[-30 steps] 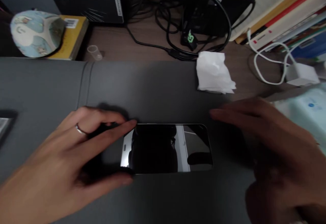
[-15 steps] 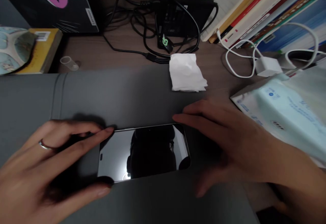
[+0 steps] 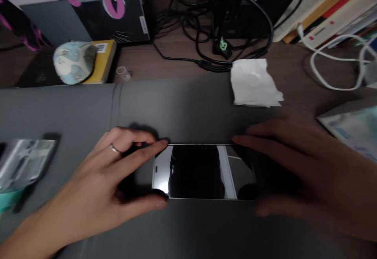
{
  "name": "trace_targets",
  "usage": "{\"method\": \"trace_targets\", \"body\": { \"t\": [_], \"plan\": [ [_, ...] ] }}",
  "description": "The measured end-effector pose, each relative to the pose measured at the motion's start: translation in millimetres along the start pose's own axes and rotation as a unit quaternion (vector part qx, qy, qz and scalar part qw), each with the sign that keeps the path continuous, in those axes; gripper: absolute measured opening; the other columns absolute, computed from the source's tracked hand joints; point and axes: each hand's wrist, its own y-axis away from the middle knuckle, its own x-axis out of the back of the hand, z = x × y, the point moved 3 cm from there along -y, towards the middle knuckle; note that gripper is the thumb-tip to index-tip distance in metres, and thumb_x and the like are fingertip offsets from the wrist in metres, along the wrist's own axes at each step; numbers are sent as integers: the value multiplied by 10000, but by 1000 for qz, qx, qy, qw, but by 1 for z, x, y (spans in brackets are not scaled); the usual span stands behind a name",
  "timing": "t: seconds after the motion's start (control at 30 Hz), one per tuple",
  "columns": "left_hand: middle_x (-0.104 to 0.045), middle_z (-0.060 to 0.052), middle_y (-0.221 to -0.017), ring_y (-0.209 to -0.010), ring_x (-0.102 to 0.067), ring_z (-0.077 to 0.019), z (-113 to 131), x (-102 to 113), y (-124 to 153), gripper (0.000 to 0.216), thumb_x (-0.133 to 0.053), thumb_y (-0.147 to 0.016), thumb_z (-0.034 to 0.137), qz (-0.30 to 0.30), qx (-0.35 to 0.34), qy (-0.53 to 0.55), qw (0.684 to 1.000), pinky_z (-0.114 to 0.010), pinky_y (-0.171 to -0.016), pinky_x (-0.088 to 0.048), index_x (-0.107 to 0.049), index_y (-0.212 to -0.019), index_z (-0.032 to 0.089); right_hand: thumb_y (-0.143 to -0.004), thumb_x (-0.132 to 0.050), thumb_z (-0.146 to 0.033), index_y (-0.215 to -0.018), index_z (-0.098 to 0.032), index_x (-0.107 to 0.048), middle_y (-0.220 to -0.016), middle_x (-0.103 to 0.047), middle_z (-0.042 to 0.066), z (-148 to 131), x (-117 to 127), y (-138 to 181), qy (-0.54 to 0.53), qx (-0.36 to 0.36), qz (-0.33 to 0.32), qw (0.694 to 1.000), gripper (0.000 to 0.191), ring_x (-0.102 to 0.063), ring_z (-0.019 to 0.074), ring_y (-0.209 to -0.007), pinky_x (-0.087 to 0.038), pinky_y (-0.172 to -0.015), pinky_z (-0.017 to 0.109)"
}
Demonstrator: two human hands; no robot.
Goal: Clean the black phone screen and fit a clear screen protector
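Note:
A black smartphone (image 3: 203, 171) lies flat, screen up, on a grey desk mat (image 3: 182, 105). My left hand (image 3: 118, 180), with a ring on one finger, pinches the phone's left end between forefinger and thumb. My right hand (image 3: 297, 172) grips the phone's right end the same way, forefinger at the far corner and thumb at the near edge. The glossy screen shows a dark reflection.
A folded white tissue (image 3: 255, 83) lies beyond the phone. Black cables (image 3: 218, 27), books (image 3: 326, 11) and a white charger cord (image 3: 332, 70) crowd the back. A laptop (image 3: 88, 11), a patterned round object (image 3: 74, 61), a small clear cap (image 3: 123, 73), a wipes pack (image 3: 353, 133) and a silvery packet (image 3: 23, 162) surround the mat.
My right hand has come in from the right and taken hold of the phone's right end. The left hand keeps its pinch. The view has swung, so the packet at left now shows.

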Motion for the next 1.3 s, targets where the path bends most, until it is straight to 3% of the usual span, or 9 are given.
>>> {"method": "trace_targets", "body": {
  "t": [0.1, 0.4, 0.67, 0.9, 1.3],
  "plan": [
    [-569, -103, -1303, -1104, -542, -325, 5, 5, -4, 685, -759, -838, 512, -17, -32, -9, 999, -480, -893, -495, -526, -1438, 275, -895, -584, -628, -1412, -242, -535, -1215, -617, 115, 4, -7, 5, 0, -12, -5, 1000, 647, -622, 330, -1004, -561, -824, 476],
    [-588, -125, -1273, -1108, -560, -318, 6, 5, -6, 690, -772, -828, 538, -14, -19, 2, 1000, -480, -888, -488, -546, -1409, 241, -854, -626, -600, -1498, -452, -452, -1438, -551, 41, 6, -16, 27, -14, -21, -30, 999, 684, -631, 360, -1149, -574, -882, 523],
    [-594, -122, -1262, -1109, -561, -316, 8, 6, -8, 692, -780, -820, 543, -17, -11, 8, 1000, -471, -895, -475, -564, -1392, 220, -849, -628, -614, -1504, -444, -454, -1493, -522, 20, 8, -22, 27, -11, -3, -39, 999, 699, -618, 362, -1193, -577, -907, 523],
    [-580, -116, -1276, -1120, -549, -300, 6, 5, -7, 666, -771, -842, 525, -15, -15, -4, 1000, -444, -919, -461, -568, -1391, 205, -844, -517, -753, -1542, -446, -381, -1547, -460, -34, 9, -23, 29, -3, 9, -35, 999, 775, -612, 367, -1199, -584, -929, 506],
    [-578, -106, -1281, -1131, -537, -298, 7, 5, -7, 647, -754, -851, 535, -18, -6, -10, 1000, -448, -917, -459, -563, -1386, 225, -774, -581, -740, -1497, -484, -426, -1533, -486, -25, 13, -26, 33, -17, -5, -35, 999, 783, -603, 411, -1218, -604, -911, 583]
  ]
}}
